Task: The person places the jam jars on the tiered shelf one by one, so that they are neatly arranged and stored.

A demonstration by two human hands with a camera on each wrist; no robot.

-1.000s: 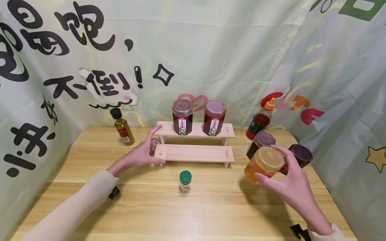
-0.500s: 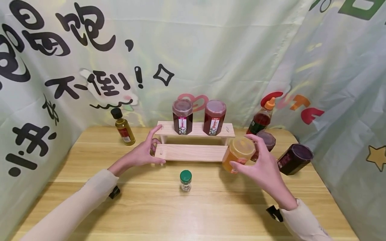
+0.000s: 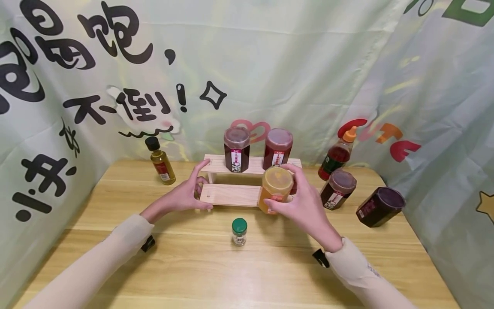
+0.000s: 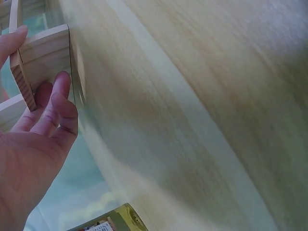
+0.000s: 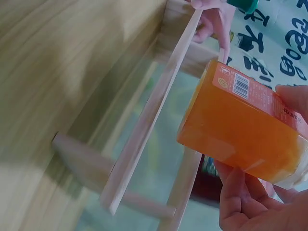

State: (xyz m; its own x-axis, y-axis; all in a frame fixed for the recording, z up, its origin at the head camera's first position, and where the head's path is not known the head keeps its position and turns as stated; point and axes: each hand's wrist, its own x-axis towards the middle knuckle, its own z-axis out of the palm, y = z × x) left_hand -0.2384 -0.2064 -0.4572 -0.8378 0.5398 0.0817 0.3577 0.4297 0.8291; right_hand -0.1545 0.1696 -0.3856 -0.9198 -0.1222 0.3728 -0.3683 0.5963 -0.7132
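Note:
My right hand [image 3: 308, 208] grips a hexagonal jar of orange contents [image 3: 272, 195], thumb on one side and fingers on the other. The jar is close over the right part of the lower step of a two-tier wooden rack [image 3: 231, 195]. In the right wrist view the jar [image 5: 236, 125] is tilted, its base above the step's edge. My left hand [image 3: 185, 195] holds the rack's left end. In the left wrist view its thumb lies on the wood and its fingers bend at the side panel [image 4: 50, 60]. Two dark red jars, one left [image 3: 236, 150] and one right [image 3: 278, 148], stand on the upper step.
A green-capped shaker [image 3: 239, 231] stands in front of the rack. Left of it is a black-capped oil bottle [image 3: 161, 165]. To the right are a squeeze bottle [image 3: 335, 156] with an orange tip and two dark jars, one nearer [image 3: 336, 191] and one outermost [image 3: 380, 207].
My right hand has carried the orange jar leftward from beside the dark jars to over the lower step. The left hand has stayed on the rack's end.

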